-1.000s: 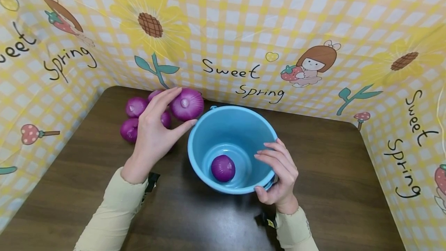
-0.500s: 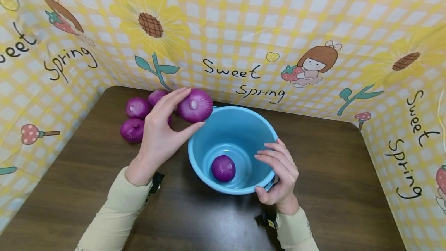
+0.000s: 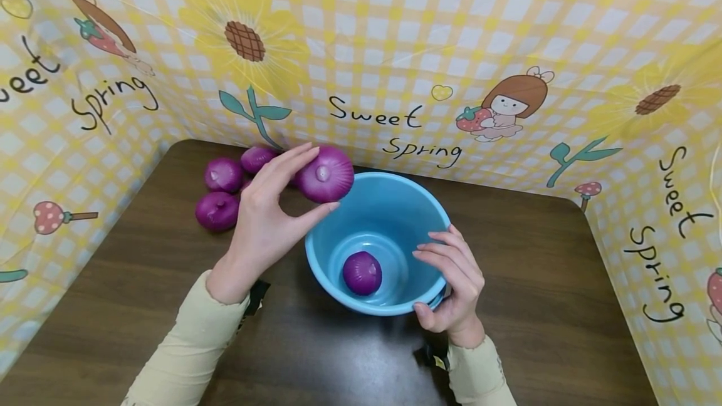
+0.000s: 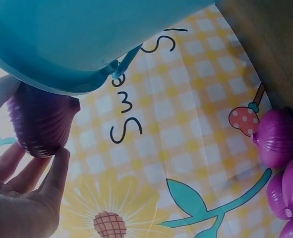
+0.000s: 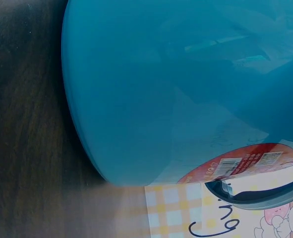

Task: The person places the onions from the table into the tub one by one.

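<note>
My left hand holds a purple onion between thumb and fingers, above the left rim of a blue bucket. The left wrist view shows the same onion beside the bucket's rim. Inside the bucket, a second onion lies on the bottom. On the bucket's right rim, my right hand grips with the thumb outside and fingers reaching over the edge. Only the bucket's outer wall shows in the right wrist view; the right hand is out of that frame.
Several more onions lie on the dark wooden table, left of the bucket. A yellow checked cloth stands as a wall at the back and both sides. The bucket's handle hangs along its side.
My left hand has moved right with the onion, from beside the bucket to over its left rim. The right hand and the bucket have stayed in place.
</note>
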`<state>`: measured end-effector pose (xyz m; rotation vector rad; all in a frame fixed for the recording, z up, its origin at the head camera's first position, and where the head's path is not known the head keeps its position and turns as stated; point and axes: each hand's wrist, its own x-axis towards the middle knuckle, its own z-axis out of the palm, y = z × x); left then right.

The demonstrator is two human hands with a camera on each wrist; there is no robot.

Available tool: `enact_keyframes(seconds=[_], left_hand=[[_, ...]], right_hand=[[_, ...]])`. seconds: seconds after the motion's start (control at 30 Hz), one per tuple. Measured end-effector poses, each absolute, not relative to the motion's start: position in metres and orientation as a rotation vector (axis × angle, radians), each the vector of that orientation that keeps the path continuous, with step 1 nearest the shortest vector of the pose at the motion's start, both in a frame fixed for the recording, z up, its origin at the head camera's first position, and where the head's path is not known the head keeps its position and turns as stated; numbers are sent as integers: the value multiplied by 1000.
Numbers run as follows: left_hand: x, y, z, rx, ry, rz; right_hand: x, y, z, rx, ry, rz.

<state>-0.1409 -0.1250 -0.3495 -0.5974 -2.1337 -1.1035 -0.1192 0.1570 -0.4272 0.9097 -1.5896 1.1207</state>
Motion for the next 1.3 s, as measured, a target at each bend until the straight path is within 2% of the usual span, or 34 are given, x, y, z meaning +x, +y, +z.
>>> enact_keyframes(seconds=[1.3], left_hand=[[-130, -111, -346, -702, -2184, -1120]], right_hand=[[-119, 157, -426, 893, -1611, 1113]])
